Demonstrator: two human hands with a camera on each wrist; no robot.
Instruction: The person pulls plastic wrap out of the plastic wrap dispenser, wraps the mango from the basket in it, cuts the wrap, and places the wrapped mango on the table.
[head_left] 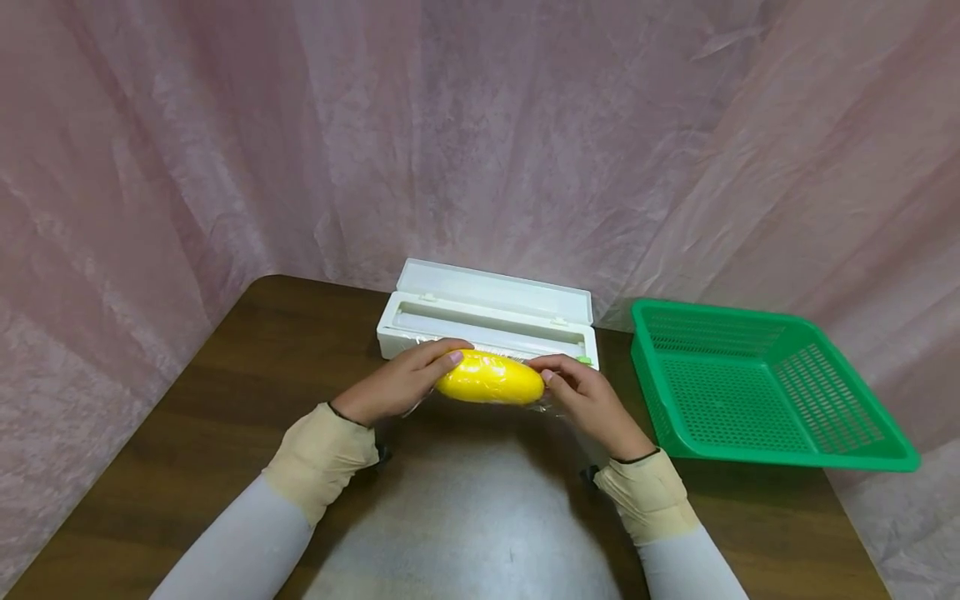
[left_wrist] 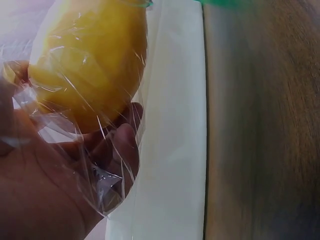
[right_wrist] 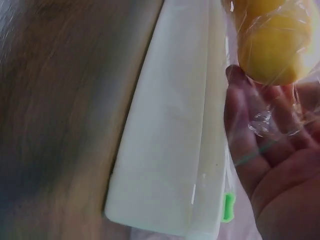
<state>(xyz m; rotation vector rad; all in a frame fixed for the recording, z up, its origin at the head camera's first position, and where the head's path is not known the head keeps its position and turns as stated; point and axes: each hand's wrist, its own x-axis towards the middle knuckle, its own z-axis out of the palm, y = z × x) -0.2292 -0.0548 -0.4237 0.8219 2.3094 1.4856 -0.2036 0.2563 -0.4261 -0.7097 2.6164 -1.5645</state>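
Note:
An oblong, smooth yellow fruit-like thing [head_left: 491, 377] is held up in clear cling film [left_wrist: 107, 187], just in front of the white cling film dispenser [head_left: 386, 342]. My left hand [head_left: 405, 379] grips its left end, thumb on the near side. At the other end, my right hand [head_left: 588, 398] holds the wrapped tip between thumb and fingers. Loose, crumpled film hangs off both ends, over the left fingers and above the right palm in the wrist views. The dispenser's lid [head_left: 495, 289] stands raised, showing a roll [head_left: 487, 327] inside.
A green plastic basket [head_left: 750, 458] with perforated walls stands at the right of the brown wooden table [head_left: 202, 433]. A green cutter tab [right_wrist: 228, 207] sits at the dispenser's right end. A pink curtain [head_left: 525, 142] hangs behind the table.

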